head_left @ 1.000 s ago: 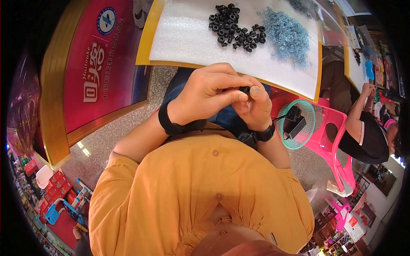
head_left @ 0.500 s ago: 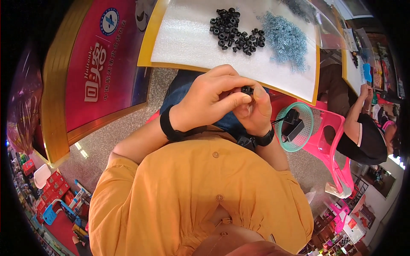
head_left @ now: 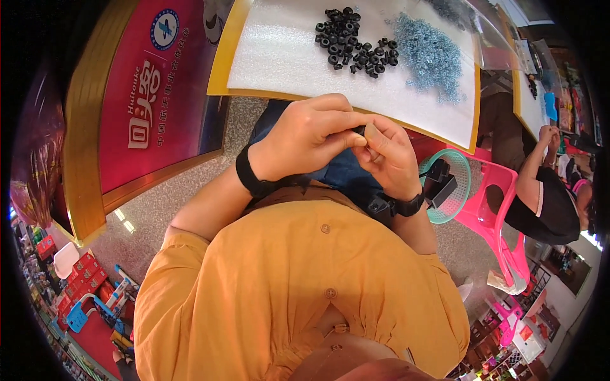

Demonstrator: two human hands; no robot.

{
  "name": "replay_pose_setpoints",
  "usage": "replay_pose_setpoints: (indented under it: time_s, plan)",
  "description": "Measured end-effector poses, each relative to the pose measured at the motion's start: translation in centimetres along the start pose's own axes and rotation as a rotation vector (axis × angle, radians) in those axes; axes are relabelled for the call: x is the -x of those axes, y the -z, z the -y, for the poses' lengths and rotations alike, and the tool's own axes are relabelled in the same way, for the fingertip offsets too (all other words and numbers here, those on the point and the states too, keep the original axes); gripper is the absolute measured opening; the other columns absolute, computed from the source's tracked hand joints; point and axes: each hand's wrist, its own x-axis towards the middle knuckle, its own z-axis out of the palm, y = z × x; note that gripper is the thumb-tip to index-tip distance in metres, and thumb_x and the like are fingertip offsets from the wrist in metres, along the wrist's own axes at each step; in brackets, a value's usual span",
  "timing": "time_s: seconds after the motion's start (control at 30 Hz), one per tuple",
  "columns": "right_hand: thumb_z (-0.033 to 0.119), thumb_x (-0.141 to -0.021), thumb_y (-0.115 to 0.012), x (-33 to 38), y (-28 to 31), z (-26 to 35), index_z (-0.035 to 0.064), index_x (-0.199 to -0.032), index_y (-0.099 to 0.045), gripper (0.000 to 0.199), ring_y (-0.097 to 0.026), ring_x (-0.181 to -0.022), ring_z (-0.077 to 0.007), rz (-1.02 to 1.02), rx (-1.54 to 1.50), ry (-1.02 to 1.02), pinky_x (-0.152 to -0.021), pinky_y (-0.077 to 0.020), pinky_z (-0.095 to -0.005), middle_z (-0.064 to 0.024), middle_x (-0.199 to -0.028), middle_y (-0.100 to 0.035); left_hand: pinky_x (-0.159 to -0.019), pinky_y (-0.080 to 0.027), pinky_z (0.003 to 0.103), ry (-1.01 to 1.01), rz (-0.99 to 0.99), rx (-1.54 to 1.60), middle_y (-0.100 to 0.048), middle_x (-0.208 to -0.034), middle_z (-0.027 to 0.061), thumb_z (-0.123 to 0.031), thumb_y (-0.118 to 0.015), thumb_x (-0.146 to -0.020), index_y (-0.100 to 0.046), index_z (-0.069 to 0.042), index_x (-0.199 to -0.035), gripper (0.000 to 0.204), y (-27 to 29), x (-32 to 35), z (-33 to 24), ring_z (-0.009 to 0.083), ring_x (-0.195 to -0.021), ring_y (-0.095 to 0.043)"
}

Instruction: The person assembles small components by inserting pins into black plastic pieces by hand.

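Observation:
A small black ring-shaped part is pinched between the fingertips of both hands, just off the near edge of the white-topped table. My left hand grips it from the left, and my right hand closes on it from the right. Fingers cover most of the part. A loose heap of similar black parts lies on the white sheet beyond my hands. To its right spreads a pile of tiny clear bluish pieces.
Right of my right wrist, a mint-green plastic basket holding black boxes rests on a pink plastic chair. A co-worker sits at another table on the right. A yellow-framed magenta board stands at the left.
My right hand has turned and moved slightly right, its fingers closing over the black part, which now shows less. My left hand has hardly moved.

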Motion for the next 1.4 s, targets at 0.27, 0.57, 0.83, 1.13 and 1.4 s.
replay_pose_setpoints:
  time_s: [0.27,0.57,0.83,1.13,1.4]
  plan:
    - [0.025,-0.101,-0.057,-0.7,0.8,0.1,-0.0004,-0.113,-0.059,0.029,-0.054,-0.064,-0.0068,0.018,-0.081,0.026,-0.049,-0.0422,-0.0182,-0.0033,-0.084,-0.061,-0.062,-0.049,0.032,-0.004,-0.035,0.037,-0.063,-0.081,0.0097,-0.005,-0.076,-0.079,-0.07,-0.002,-0.108,0.03,-0.6,-0.7,0.2,0.0241,-0.07,-0.061]
    - [0.026,-0.099,-0.059,-1.0,0.4,4.4,0.001,-0.105,-0.063,0.026,-0.055,-0.061,-0.0075,-0.155,0.227,0.13,-0.049,-0.0436,-0.0211,-0.0028,-0.08,-0.062,-0.063,-0.047,0.024,0.236,-0.034,0.149,-0.061,-0.1,0.0064,-0.01,-0.077,-0.082,-0.059,-0.007,-0.132,0.053,-1.0,0.0,0.2,0.0111,-0.073,-0.055]
    - [0.026,-0.09,-0.071,-7.8,6.4,22.5,0.0018,-0.12,-0.063,0.038,-0.056,-0.06,-0.0088,-0.682,1.041,0.81,-0.054,-0.0452,-0.0215,-0.0027,-0.085,-0.066,-0.062,-0.046,0.023,0.216,-0.062,0.19,-0.062,-0.103,0.007,-0.01,-0.072,-0.087,-0.059,-0.006,-0.131,0.046,-1.5,-0.2,0.8,0.01,-0.071,-0.053]
    - [0.006,-0.086,-0.058,-21.7,2.4,14.1,0.0066,-0.107,-0.071,0.025,-0.066,-0.099,-0.0353,-0.105,1.882,0.911,-0.087,-0.0529,-0.0415,-0.0164,-0.102,-0.07,-0.064,-0.049,0.027,0.219,-0.076,0.182,-0.063,-0.1,0.009,-0.014,-0.068,-0.09,-0.063,-0.003,-0.123,0.034,-1.7,0.2,2.4,0.0168,-0.074,-0.058]
    - [0.007,-0.081,-0.058,-27.1,4.6,11.8,0.0078,-0.1,-0.072,0.023,-0.065,-0.097,-0.0359,-0.104,2.04,0.703,-0.085,-0.052,-0.0441,-0.0169,-0.101,-0.068,-0.065,-0.049,0.028,0.204,-0.118,0.146,-0.063,-0.096,0.0093,-0.015,-0.069,-0.09,-0.066,-0.003,-0.117,0.029,-1.5,0.1,3.1,0.0182,-0.073,-0.059]
